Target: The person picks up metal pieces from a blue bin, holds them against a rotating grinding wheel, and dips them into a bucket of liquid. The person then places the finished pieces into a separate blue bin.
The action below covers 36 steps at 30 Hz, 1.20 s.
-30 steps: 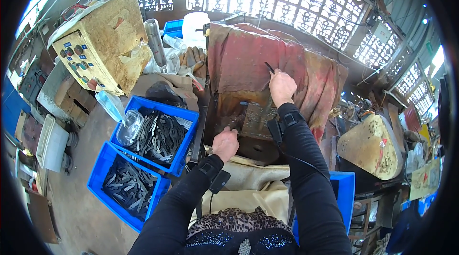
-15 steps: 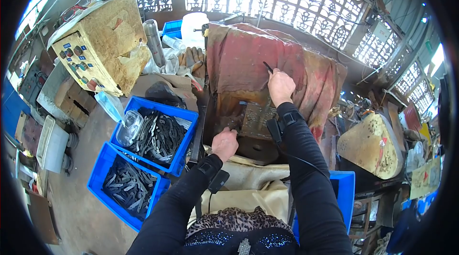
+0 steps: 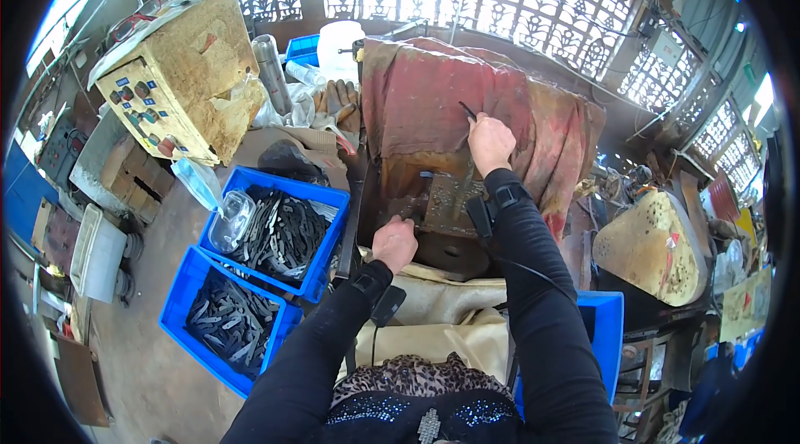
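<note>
My right hand [image 3: 492, 144] is closed around a thin dark metal strip [image 3: 467, 111], whose end sticks out past the fingers in front of a hanging red cloth [image 3: 433, 94]. Lower and to the left, my left hand [image 3: 394, 244] is closed at the left side of the machine's open bay; what its fingers grip is hidden. Between the hands stands a speckled metal plate [image 3: 454, 201]. Below the plate lies a dark round disc [image 3: 454, 256] with a hole in its middle.
At the left, two blue bins, an upper one [image 3: 330, 248] and a lower one [image 3: 193, 351], hold many dark metal strips. A yellowish control box [image 3: 187, 69] stands behind them. Gloves [image 3: 337, 102] lie by a white container [image 3: 339, 44]. Another blue bin [image 3: 611, 336] is by my right arm.
The whole view has shifted slightly. Both hands stay at nearly the same places, and the strip in my right hand tilts a little differently.
</note>
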Each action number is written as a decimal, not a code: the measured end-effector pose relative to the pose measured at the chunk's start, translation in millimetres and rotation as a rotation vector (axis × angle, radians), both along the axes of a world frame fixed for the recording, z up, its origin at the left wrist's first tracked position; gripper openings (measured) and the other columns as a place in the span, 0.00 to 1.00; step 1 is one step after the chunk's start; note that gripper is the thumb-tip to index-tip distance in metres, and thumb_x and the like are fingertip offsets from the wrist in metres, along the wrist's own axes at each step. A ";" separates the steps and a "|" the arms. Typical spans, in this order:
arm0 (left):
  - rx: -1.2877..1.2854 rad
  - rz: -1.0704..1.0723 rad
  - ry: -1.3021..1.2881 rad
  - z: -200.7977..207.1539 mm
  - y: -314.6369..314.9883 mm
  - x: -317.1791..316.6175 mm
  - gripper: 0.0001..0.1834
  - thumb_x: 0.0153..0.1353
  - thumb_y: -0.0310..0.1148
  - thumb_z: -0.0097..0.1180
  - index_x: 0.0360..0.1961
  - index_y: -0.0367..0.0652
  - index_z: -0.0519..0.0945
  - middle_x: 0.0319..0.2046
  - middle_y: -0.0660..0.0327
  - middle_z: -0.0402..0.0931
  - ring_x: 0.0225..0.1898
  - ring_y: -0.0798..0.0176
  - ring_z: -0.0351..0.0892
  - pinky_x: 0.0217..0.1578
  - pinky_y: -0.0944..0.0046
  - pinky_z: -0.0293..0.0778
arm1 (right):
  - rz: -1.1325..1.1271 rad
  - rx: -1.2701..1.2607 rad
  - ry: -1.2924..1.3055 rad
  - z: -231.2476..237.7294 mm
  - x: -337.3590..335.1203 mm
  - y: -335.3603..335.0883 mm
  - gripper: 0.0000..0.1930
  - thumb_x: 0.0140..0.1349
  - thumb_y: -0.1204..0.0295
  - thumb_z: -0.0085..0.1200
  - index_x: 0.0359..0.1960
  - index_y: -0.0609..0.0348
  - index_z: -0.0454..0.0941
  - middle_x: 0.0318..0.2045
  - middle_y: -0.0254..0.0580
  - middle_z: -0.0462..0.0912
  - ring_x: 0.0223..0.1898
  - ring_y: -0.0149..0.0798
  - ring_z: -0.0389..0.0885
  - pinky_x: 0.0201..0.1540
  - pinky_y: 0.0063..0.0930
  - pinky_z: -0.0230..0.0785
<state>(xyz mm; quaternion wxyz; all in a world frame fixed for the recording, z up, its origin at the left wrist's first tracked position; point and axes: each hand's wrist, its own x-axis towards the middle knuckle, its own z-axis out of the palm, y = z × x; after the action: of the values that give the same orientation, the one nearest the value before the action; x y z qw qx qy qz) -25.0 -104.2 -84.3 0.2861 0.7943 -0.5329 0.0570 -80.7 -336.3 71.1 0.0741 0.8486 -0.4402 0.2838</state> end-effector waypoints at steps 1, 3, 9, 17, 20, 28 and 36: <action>-0.010 -0.016 -0.026 -1.2 1.6 -0.4 0.03 0.46 0.25 0.54 0.20 0.45 0.75 0.23 0.54 0.75 0.34 0.50 0.77 0.34 0.54 0.74 | 0.000 0.007 -0.003 3.4 -1.5 1.0 0.15 0.62 0.57 0.53 0.29 0.56 0.79 0.26 0.48 0.83 0.31 0.52 0.84 0.33 0.46 0.76; 0.003 0.002 -0.013 -10.3 -0.8 0.6 0.02 0.47 0.25 0.53 0.21 0.45 0.76 0.24 0.53 0.75 0.34 0.49 0.77 0.34 0.53 0.74 | 0.030 0.080 -0.004 8.5 -5.9 3.9 0.15 0.63 0.57 0.52 0.32 0.56 0.80 0.29 0.50 0.84 0.35 0.54 0.83 0.37 0.48 0.75; -0.028 0.069 0.049 9.1 -2.3 2.5 0.07 0.49 0.25 0.53 0.30 0.43 0.81 0.33 0.50 0.77 0.36 0.47 0.80 0.37 0.53 0.76 | 0.121 0.070 -0.050 15.3 -48.9 49.4 0.17 0.63 0.53 0.52 0.36 0.55 0.81 0.30 0.53 0.83 0.36 0.56 0.81 0.38 0.49 0.73; -0.171 -0.017 0.043 -2.2 -10.4 12.4 0.19 0.51 0.20 0.49 0.44 0.40 0.82 0.32 0.48 0.75 0.36 0.42 0.77 0.37 0.50 0.75 | 0.477 0.143 -0.293 -33.8 -158.6 187.8 0.11 0.51 0.77 0.60 0.37 0.56 0.77 0.30 0.43 0.82 0.32 0.49 0.81 0.33 0.38 0.73; -0.087 -0.042 0.036 -5.2 -8.9 14.2 0.21 0.52 0.21 0.49 0.49 0.39 0.80 0.34 0.46 0.75 0.37 0.41 0.77 0.39 0.49 0.74 | 0.517 0.189 -0.316 -55.5 -182.2 219.3 0.11 0.50 0.78 0.60 0.36 0.56 0.78 0.26 0.42 0.80 0.28 0.48 0.81 0.29 0.36 0.72; 0.087 -0.256 -0.154 -4.1 -26.0 19.3 0.06 0.55 0.30 0.55 0.32 0.40 0.80 0.30 0.50 0.78 0.38 0.46 0.79 0.39 0.52 0.76 | 0.566 0.253 -0.240 -88.1 -211.6 244.8 0.09 0.50 0.76 0.62 0.34 0.55 0.78 0.20 0.39 0.76 0.20 0.44 0.78 0.23 0.35 0.68; 0.356 -0.404 -0.473 -34.7 -52.5 43.7 0.08 0.53 0.31 0.55 0.23 0.45 0.84 0.25 0.52 0.81 0.30 0.49 0.82 0.31 0.53 0.78 | 0.688 0.569 -0.154 -76.7 -215.2 223.0 0.08 0.56 0.71 0.62 0.36 0.57 0.80 0.25 0.41 0.81 0.24 0.43 0.80 0.28 0.31 0.70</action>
<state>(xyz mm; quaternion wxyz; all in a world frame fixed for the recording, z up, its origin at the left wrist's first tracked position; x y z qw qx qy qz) 18.8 -156.7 -119.1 0.0174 0.6752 -0.7321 0.0880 -295.9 -113.3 -5.7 -0.2937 0.9086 -0.1972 0.2221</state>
